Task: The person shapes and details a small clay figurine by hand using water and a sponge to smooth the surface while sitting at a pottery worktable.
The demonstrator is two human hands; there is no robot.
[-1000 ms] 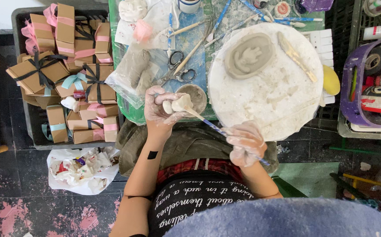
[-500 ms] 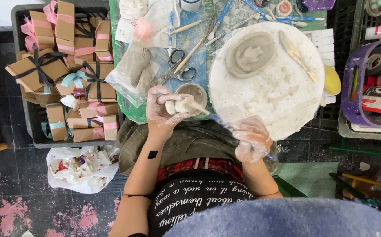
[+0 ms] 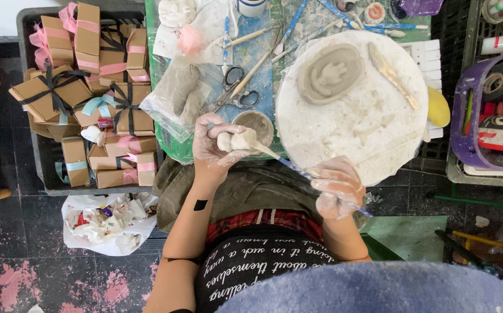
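While the left hand pinched a pale clay lump, the right hand gripped a slender tool, its tip apparently touching the lump, slanting up-left.

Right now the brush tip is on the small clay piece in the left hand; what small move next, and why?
Probably draw the brush gently along the small clay piece. The left hand pinches it just above the small clay-rimmed bowl, the right hand holds the handle far back, and the tip sits on the piece's near side.
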